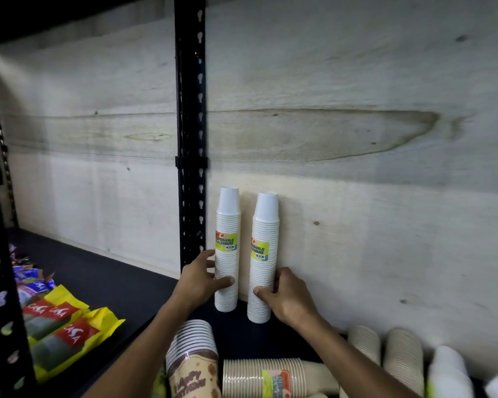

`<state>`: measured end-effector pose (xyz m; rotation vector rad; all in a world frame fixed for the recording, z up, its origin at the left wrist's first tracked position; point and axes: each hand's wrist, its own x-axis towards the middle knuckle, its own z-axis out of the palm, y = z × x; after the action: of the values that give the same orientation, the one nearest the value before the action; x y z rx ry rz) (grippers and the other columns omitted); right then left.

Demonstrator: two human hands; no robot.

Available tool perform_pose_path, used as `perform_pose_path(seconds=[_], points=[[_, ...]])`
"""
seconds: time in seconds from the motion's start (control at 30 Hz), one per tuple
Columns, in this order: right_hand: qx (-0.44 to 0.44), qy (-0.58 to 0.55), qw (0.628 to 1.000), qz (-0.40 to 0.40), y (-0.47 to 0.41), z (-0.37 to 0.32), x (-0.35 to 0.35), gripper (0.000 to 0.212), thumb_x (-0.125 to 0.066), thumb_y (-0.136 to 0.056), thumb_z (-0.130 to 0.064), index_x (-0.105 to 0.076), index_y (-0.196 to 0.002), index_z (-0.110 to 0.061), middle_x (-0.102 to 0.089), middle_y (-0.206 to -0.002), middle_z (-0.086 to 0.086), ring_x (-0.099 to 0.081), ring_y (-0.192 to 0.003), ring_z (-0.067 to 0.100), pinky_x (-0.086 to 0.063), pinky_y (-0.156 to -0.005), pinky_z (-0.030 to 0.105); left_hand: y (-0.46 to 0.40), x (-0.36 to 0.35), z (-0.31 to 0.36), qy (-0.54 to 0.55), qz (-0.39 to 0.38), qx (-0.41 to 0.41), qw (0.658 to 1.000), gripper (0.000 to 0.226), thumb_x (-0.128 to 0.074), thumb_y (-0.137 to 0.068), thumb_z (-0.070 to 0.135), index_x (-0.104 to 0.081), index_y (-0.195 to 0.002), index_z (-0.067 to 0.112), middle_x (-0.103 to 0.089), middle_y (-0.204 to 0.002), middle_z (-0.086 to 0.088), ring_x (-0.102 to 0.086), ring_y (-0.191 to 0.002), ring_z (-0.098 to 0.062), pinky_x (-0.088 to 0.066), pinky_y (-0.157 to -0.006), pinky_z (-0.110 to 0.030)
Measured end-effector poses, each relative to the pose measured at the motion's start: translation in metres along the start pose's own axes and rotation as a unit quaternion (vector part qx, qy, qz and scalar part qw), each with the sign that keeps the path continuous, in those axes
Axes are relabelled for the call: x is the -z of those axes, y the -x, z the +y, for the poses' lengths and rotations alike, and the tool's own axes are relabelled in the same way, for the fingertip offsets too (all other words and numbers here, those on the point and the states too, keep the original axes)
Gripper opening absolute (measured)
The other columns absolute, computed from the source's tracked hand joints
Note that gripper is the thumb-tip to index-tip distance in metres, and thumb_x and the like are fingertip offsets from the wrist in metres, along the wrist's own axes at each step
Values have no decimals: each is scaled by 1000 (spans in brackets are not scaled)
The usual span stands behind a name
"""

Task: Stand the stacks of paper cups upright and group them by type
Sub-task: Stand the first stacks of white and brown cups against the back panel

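Gripping one white cup stack (227,262) each, the left hand (197,280) and right hand (289,297) curled round the second stack (263,271) held both upright, side by side against the plywood back panel (357,196), grouping matching types.

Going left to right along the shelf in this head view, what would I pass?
Yellow packets → black upright post → left hand → left white cup stack → right white cup stack → right hand.
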<state>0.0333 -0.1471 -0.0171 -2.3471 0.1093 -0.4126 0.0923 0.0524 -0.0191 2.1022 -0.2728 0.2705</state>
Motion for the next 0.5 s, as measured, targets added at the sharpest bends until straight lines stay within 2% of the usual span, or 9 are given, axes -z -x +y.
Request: perform_pose_path(seconds=[0.13,0.2,0.33,0.43,0.5], points=[[-14,21,1000,-7,6,3,9,58,-76,-79,-42,-55,-121,-8,-65,-121,8,-62,-112,24,-50,-94,36,9,8,8,1,22,24,999,89,-88,-69,28,-42,-142,12,-63,-123,-6,-64,-99,-20,-50,-77,-24],[-15,37,999,-8,11,4,19,62,-75,-81,-43,-52,-126,-7,-62,-125,10,-60,-115,25,-49,-95,35,18,13,15,-19,36,21,999,83,-86,-71,32,-44,-139,11,-64,-119,-5,-64,-95,-18,-48,-71,-19],[-20,74,997,-15,27,9,50,63,-72,-83,-44,-51,-132,-9,-59,-130,9,-58,-118,23,-46,-99,32,48,18,37,-73,66,9,995,54,-78,-77,44,-58,-118,16,-68,-96,4,-66,-88,-13,-54,-81,-33],[-45,108,993,-18,42,18,82,57,-68,-85,-47,-54,-129,-12,-62,-128,7,-58,-116,22,-45,-94,29,73,10,60,-103,26,3,994,34,-74,-81,47,-63,-101,21,-68,-83,11,-64,-81,-7,-53,-78,-31],[-73,118,990,-28,52,26,103,61,-64,-87,-50,-53,-133,-11,-59,-133,7,-56,-120,23,-44,-95,29,86,-1,75,-110,-11,-1,994,29,-73,-81,47,-63,-93,23,-66,-81,12,-63,-78,-6,-53,-76,-30]])
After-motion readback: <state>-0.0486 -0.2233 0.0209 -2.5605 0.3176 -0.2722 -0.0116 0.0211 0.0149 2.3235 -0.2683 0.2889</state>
